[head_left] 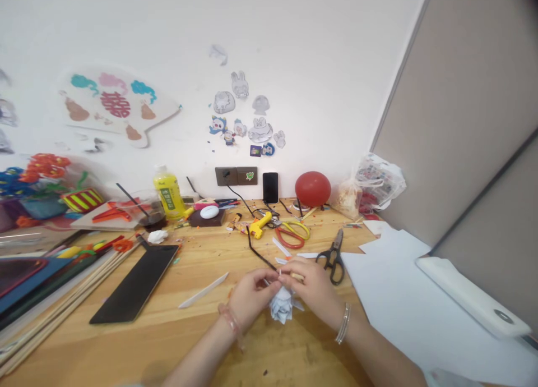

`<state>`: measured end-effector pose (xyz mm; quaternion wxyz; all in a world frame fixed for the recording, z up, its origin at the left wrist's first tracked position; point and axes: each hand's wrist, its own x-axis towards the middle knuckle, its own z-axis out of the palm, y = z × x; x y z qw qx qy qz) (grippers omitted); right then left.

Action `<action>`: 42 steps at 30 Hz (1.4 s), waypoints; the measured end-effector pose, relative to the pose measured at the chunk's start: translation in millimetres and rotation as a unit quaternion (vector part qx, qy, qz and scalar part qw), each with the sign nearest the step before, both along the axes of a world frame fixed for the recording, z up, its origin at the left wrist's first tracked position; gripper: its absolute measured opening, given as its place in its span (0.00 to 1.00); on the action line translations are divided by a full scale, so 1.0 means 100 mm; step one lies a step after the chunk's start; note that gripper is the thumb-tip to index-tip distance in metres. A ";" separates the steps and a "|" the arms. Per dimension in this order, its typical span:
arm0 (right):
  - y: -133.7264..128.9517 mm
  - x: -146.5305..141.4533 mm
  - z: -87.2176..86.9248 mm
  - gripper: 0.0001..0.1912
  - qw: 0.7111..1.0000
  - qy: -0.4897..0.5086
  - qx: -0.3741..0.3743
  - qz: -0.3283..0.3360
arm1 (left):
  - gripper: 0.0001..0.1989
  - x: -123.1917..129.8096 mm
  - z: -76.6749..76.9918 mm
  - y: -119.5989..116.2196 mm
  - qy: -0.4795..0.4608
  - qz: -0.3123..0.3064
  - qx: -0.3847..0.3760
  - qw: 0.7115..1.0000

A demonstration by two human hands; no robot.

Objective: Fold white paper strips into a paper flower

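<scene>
Over the front of the wooden table, my left hand [255, 293] and my right hand [316, 289] meet with fingertips pinched together. Between them is a pale paper flower [281, 309], its folded petals pointing down toward me. Both hands grip its narrow upper end. A short light-wood stick [297, 276] shows between the fingers of my right hand. A thin black stem [261, 256] runs from the fingertips up and left; whether it joins the flower is hidden. Black-handled scissors [332, 258] lie just beyond my right hand. A white paper strip [204, 290] lies left of my left hand.
A yellow glue gun [260, 225] and scissors with red and yellow handles [294, 234] lie ahead. White paper sheets [403, 286] cover the right side. At left are a black board [135, 286], wooden sticks [79, 297], a drink cup [153, 216] and a yellow bottle [168, 193].
</scene>
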<state>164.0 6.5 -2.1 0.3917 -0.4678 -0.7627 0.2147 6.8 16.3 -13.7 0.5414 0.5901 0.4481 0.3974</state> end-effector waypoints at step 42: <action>-0.09 0.04 0.07 0.05 0.995 -0.042 0.089 -0.026 | 0.08 0.01 -0.04 -0.16 0.200 0.120 0.492 0.839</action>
